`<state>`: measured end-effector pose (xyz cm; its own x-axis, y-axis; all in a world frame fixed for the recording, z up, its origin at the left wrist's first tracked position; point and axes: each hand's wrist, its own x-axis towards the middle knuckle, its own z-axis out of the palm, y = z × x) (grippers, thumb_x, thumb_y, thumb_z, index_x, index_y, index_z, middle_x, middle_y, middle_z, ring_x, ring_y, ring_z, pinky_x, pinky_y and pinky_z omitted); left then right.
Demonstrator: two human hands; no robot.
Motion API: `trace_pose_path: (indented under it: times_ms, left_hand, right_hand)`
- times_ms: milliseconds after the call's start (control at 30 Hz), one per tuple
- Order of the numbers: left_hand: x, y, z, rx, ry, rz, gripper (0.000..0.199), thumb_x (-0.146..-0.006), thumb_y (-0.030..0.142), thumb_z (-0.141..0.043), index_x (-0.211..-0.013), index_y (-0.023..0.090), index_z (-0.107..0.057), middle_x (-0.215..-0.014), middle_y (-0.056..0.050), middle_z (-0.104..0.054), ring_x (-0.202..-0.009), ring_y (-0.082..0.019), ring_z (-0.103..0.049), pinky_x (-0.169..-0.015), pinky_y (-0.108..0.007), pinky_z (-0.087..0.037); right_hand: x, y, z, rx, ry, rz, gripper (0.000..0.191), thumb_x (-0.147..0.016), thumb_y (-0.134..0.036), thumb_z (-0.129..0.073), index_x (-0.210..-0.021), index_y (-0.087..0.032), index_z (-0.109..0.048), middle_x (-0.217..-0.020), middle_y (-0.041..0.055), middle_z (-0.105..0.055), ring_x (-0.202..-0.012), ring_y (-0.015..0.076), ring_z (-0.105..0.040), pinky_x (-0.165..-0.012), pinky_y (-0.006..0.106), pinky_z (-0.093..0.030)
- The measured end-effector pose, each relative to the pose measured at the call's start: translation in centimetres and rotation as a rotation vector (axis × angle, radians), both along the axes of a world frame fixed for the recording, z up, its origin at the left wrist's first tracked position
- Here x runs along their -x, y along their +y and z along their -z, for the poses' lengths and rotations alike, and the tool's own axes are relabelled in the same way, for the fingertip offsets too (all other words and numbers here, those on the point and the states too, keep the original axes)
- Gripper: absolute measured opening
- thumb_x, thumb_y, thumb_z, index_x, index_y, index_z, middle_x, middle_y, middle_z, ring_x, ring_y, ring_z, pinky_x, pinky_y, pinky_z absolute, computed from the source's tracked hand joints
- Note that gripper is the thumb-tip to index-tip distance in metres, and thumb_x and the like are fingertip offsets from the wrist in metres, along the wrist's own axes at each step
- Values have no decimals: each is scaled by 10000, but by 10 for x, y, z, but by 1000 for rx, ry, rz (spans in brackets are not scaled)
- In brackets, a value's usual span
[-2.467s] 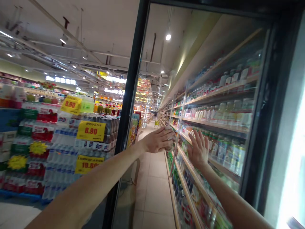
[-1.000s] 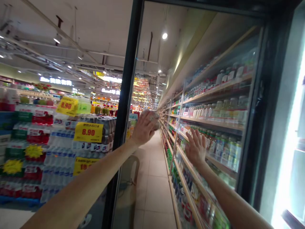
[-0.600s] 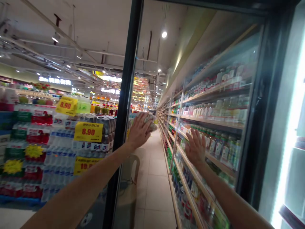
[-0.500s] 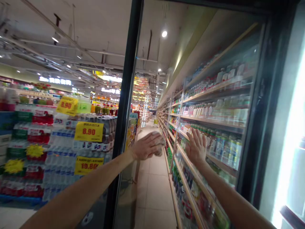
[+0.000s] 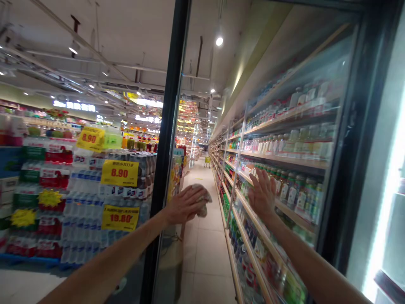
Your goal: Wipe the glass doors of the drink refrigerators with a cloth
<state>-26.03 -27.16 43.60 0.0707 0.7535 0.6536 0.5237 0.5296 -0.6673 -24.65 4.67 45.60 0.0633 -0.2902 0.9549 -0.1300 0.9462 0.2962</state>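
Note:
My left hand (image 5: 186,204) presses a crumpled, pale patterned cloth (image 5: 204,202) against the glass of a black-framed door, near the door's left frame bar (image 5: 169,97). Its fingers lie over the cloth and hide part of it. To the right, my right hand (image 5: 263,193) is raised with its fingers apart and nothing in it, at or just in front of the same glass. Shelves of bottles (image 5: 292,190) show in or through the pane behind it.
Packs of bottled drinks (image 5: 80,211) are stacked at the left, with yellow price signs (image 5: 119,173). A tiled aisle (image 5: 209,249) runs away in the middle, with a small green cart (image 5: 207,161) far off. A bright light strip (image 5: 384,202) stands at the right edge.
My left hand and the cloth have moved left and slightly down. My right hand has stayed in nearly the same place.

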Motion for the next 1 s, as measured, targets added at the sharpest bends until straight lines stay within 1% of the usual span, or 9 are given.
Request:
trace_pose_path:
  times_ms: [167, 233, 367, 567, 633, 733, 800, 933, 1000]
  left_hand:
    - [9, -1, -29, -591, 19, -26, 529, -783, 189, -508, -1298, 174, -389, -1460, -147, -257, -1378, -294, -151, -1069, -520, -252]
    - [7, 3, -19, -471, 29, -9, 521, -782, 192, -508, -1291, 174, -396, -1449, -142, -283, -1380, -288, -145, -1072, -515, -250]
    - [1, 6, 3, 74, 37, 52, 444, -792, 260, -514, -1231, 206, -468, -1379, -82, -419, -1365, -229, -211, -1106, -425, -218]
    - [4, 13, -38, -490, 13, -51, 491, -783, 213, -509, -1264, 166, -421, -1425, -156, -327, -1377, -284, -165, -1069, -523, -238]
    - [3, 20, -36, -345, 26, -22, 482, -779, 231, -517, -1251, 170, -436, -1417, -144, -349, -1376, -280, -173, -1077, -510, -237]
    - [1, 26, -26, 143, 71, 87, 449, -776, 285, -533, -1214, 198, -479, -1387, -94, -417, -1363, -228, -224, -1109, -417, -221]
    - [2, 24, -34, 225, 81, 94, 457, -778, 294, -537, -1224, 216, -476, -1382, -77, -431, -1359, -211, -238, -1119, -400, -200]
    - [6, 19, -70, -306, 78, -21, 504, -785, 238, -520, -1278, 194, -420, -1424, -119, -354, -1378, -256, -176, -1100, -488, -208]
    - [7, 22, -73, -456, 81, -20, 497, -786, 222, -508, -1273, 174, -420, -1433, -137, -328, -1383, -275, -146, -1087, -514, -224]
  right_hand:
    - [-1, -1, 0, 15, 16, -12, 553, -853, -246, -427, -1391, -257, -301, -1404, 91, -417, -1355, 221, -278, -1092, 456, -201]
    - [-1, -2, 0, 12, 11, -12, 552, -853, -243, -430, -1390, -255, -302, -1403, 93, -418, -1357, 221, -272, -1091, 459, -201]
    - [-1, -3, 0, 17, 10, -18, 574, -849, -230, -439, -1399, -267, -281, -1421, 81, -394, -1358, 216, -270, -1096, 456, -197]
    - [-2, -2, 0, 20, 9, -22, 578, -850, -233, -428, -1405, -270, -268, -1428, 76, -385, -1358, 212, -270, -1100, 454, -190]
    - [-2, -2, 0, 14, 9, -22, 576, -849, -233, -430, -1402, -271, -275, -1425, 77, -389, -1358, 212, -270, -1099, 454, -191]
    - [-2, -2, -1, 13, 6, -21, 569, -849, -237, -430, -1399, -270, -283, -1425, 77, -389, -1359, 213, -267, -1100, 453, -189]
    - [-2, -2, -1, 17, 8, -19, 572, -849, -233, -429, -1400, -270, -281, -1426, 75, -388, -1360, 210, -266, -1101, 447, -190]
    - [-2, -3, -1, 17, 15, -18, 577, -844, -225, -438, -1398, -267, -281, -1422, 77, -394, -1361, 208, -262, -1100, 443, -191]
    - [-2, -3, -1, 19, 9, -19, 575, -845, -227, -434, -1398, -265, -281, -1426, 78, -387, -1363, 210, -257, -1101, 448, -185]
